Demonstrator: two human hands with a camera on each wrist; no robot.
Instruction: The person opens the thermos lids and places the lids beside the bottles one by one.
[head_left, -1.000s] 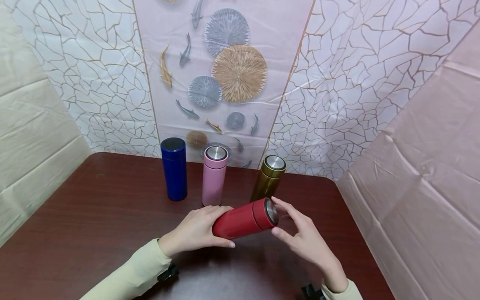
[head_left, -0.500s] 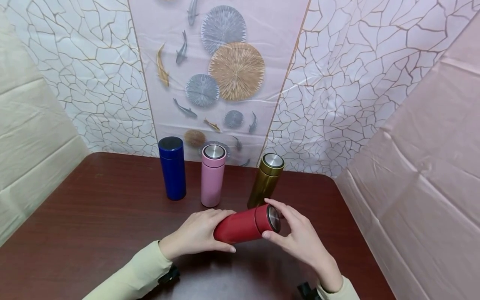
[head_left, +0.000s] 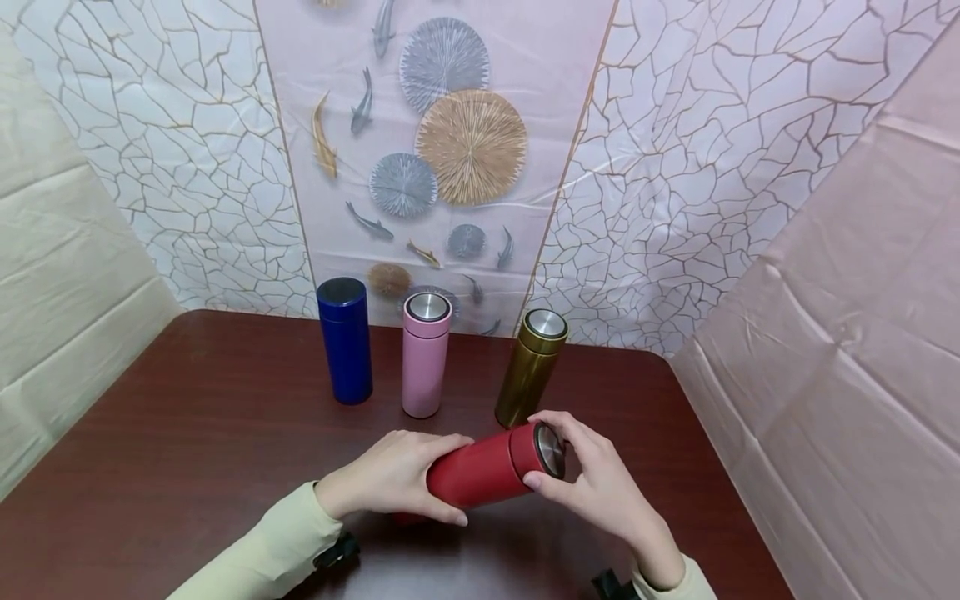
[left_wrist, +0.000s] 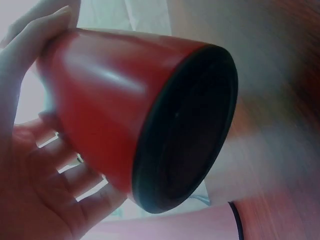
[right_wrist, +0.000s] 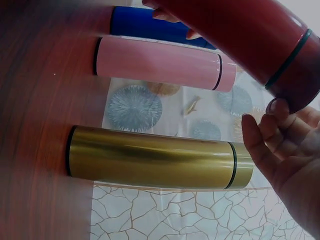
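1. Red flask (head_left: 476, 473) is in the lower centre of the head view, held in the air above the table in a tilted position, with its lid (head_left: 527, 448) toward the right.
2. Its body is a smooth cylinder with soft shine; a thin dark line separates the lid from the body, and on the lid's end sits a round disc (head_left: 551, 450) of brushed metal inside a black ring.
3. In the left wrist view its round base (left_wrist: 192, 130) is seen, black and slightly hollow.
4. Left hand (head_left: 401, 477) grips the body near the base, with the thumb on the near side.
5. Right hand (head_left: 603, 492) holds the lid between thumb and fingers, which are bent around it.
6. Behind, in the middle of the frame, three flasks of similar shape stand upright and apart: a glossy blue flask (head_left: 347, 354) with dark top, a pink flask (head_left: 425, 371) and a metallic gold flask (head_left: 531, 367), these last two with silvery discs on top.
7. Dark reddish-brown table (head_left: 187, 417) shows fine wood grain.
8. Upper centre has a wrinkled printed cloth (head_left: 525, 58) with fish and round radial figures, between panels of cracked-stone pattern.
9. Pale creased sheets (head_left: 862, 333) hang at both side edges.
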